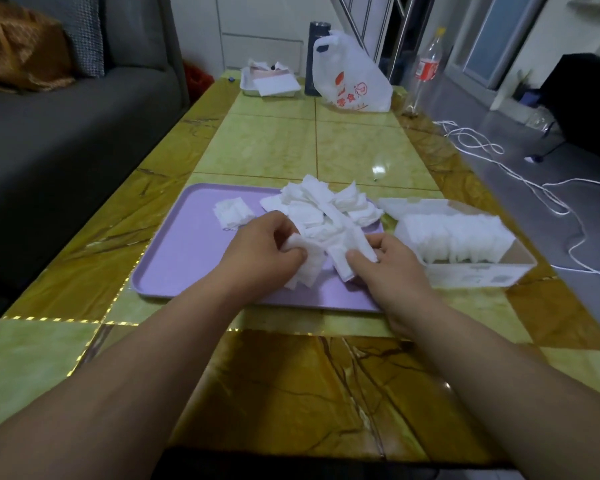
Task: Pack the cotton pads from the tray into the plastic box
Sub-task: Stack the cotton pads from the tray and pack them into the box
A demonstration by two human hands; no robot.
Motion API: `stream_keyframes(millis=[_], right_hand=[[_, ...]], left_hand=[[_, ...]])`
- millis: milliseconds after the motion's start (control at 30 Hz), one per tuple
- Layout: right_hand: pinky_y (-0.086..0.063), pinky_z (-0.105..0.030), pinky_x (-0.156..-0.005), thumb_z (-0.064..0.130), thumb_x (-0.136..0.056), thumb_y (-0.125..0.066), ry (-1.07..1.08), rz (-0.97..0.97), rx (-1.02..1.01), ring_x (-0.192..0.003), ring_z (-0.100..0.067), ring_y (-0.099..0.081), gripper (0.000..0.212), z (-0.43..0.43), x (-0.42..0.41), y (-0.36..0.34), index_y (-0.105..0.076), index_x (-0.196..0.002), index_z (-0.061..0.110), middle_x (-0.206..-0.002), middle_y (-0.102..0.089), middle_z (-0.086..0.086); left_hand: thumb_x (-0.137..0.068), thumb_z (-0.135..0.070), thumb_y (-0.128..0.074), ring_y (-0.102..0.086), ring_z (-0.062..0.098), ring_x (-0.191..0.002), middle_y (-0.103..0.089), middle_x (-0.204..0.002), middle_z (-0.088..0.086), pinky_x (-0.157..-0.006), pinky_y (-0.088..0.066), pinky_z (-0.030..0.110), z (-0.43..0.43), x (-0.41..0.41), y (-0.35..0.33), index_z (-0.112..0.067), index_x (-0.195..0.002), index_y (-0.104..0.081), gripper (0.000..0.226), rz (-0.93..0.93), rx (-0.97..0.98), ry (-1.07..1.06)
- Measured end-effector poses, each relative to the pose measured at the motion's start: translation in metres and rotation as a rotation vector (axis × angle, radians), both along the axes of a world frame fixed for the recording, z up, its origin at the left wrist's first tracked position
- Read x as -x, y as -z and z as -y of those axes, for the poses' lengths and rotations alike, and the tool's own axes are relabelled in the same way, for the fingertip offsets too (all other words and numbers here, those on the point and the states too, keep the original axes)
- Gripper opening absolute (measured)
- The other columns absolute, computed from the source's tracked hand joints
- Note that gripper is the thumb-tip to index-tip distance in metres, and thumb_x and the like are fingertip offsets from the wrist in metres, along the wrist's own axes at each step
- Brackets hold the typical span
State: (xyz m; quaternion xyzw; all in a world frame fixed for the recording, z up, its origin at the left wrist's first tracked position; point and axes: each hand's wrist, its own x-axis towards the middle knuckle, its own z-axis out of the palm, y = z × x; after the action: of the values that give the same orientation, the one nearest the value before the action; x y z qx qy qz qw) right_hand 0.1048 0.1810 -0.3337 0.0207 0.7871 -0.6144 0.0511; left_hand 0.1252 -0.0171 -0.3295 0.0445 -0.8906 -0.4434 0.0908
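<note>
Head view of a yellow-green, marble-patterned bench (291, 375). At centre, lilac tray (181, 265) lying flat, with a loose heap of white cotton pads (326, 209) on its far right part and a small stack (231, 212) of the same pads set apart at its far left.

Left hand (267, 245) over the middle of the tray, thumb and curled fingers pinching a bunch of pads at the near edge of the heap. Right hand (392, 268) just to the right, over the right edge of the tray, fingers curled round another bunch. Both bunches touching between the two hands.

Just right of the tray, white plastic box (482, 275) on the bench, open at the top, most of its length filled with pads standing on edge in a row, near right end bare.

At the far end of the bench: metal tray (250, 90) holding papers, dark flask (314, 57), white plastic bag (354, 81) with red print, clear bottle (428, 67) with red label. Grey sofa (66, 126) at left. White cable (534, 188) on the floor (499, 133) at right.
</note>
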Motion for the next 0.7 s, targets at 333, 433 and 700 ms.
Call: stream_keyframes(millis=[333, 433, 700], right_hand=[[-0.058, -0.027, -0.054, 0.009, -0.091, -0.073, 0.035, 0.057, 0.18, -0.065, -0.019, -0.069, 0.02, 0.001, 0.011, 0.008, -0.06, -0.106, 0.01, -0.087, -0.078, -0.01], [-0.062, -0.049, -0.072, 0.009, -0.09, -0.07, 0.083, 0.041, 0.186, -0.079, -0.034, -0.073, 0.015, -0.002, 0.018, 0.014, -0.065, -0.101, 0.017, -0.087, -0.078, -0.009], [-0.064, -0.042, -0.081, 0.008, -0.088, -0.072, 0.058, 0.045, 0.166, -0.081, -0.022, -0.076, 0.019, -0.002, 0.023, 0.012, -0.069, -0.104, 0.018, -0.081, -0.079, 0.001]], left_hand=[[-0.092, -0.01, -0.072, -0.073, 0.017, -0.085, -0.078, -0.095, 0.0, -0.062, -0.061, 0.028, 0.003, 0.006, -0.002, -0.022, -0.103, -0.069, 0.016, 0.026, -0.359, -0.05], [-0.093, -0.007, -0.069, -0.073, 0.018, -0.085, -0.078, -0.096, -0.001, -0.064, -0.061, 0.03, 0.004, 0.006, 0.0, -0.022, -0.106, -0.069, 0.019, 0.052, -0.435, -0.075], [-0.096, 0.001, -0.063, -0.069, 0.019, -0.085, -0.077, -0.1, 0.004, -0.068, -0.054, 0.034, 0.0, 0.005, -0.008, -0.017, -0.114, -0.066, 0.025, 0.078, -0.711, 0.06]])
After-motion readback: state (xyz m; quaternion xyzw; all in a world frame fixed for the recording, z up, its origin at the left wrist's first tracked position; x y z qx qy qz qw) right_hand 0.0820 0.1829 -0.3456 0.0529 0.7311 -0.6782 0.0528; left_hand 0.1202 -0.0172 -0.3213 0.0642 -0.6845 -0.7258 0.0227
